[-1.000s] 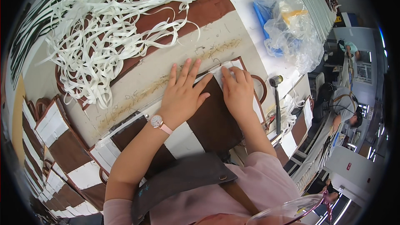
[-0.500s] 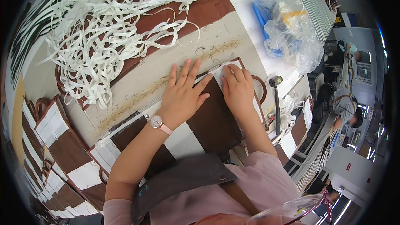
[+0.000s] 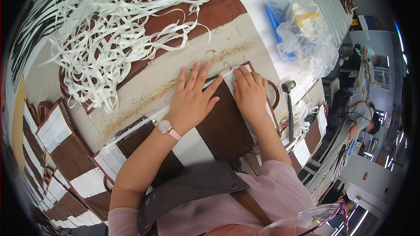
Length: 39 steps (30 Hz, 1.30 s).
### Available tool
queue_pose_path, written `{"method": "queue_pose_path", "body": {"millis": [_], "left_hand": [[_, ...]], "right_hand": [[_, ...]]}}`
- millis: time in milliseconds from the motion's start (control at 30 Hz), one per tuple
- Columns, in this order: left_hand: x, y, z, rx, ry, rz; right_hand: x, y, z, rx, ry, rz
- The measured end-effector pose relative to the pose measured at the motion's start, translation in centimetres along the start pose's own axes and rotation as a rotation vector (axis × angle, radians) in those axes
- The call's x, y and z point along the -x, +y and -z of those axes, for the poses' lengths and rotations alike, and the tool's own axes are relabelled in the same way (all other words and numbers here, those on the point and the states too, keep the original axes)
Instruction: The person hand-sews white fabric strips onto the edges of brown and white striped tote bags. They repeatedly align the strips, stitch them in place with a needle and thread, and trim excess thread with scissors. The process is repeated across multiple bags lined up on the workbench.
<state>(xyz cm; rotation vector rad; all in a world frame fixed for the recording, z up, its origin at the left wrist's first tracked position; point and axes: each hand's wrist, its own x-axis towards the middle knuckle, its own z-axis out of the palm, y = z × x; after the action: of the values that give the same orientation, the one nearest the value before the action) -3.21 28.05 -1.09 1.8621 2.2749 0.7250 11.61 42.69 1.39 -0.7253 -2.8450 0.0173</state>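
**Flat bag, both palms pressing**

Your left hand [image 3: 191, 100] and right hand [image 3: 250, 92] lie open, fingers spread, flat on the brown-and-white bag [image 3: 223, 120] on the bench [image 3: 148, 91]. It looks light, thin and creasable; judge it best held by its edges or handle [image 3: 275, 94], not mid-panel.

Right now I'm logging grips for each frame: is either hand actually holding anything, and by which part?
Nothing is gripped. The left hand and right hand lie flat, fingers spread, pressing the top edge of the brown-and-white paper bag on the table.
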Motion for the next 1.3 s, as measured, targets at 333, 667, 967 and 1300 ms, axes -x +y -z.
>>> {"method": "queue_pose_path", "body": {"millis": [333,667,967,1300], "left_hand": [[0.0,0.5,-0.2,-0.052,0.016,-0.01],[2.1,0.4,-0.9,-0.024,0.065,0.038],[20.5,-2.1,8.1,-0.13,-0.017,0.379],[25.0,-1.5,10.9,-0.294,0.024,0.591]], "right_hand": [[-0.3,1.4,0.1,-0.056,-0.049,0.003],[0.1,-0.8,-1.3,-0.252,0.016,0.091],[1.0,0.5,-1.4,-0.087,-0.042,0.095],[-2.3,-24.8,-1.5,-0.588,-0.139,0.641]]}}
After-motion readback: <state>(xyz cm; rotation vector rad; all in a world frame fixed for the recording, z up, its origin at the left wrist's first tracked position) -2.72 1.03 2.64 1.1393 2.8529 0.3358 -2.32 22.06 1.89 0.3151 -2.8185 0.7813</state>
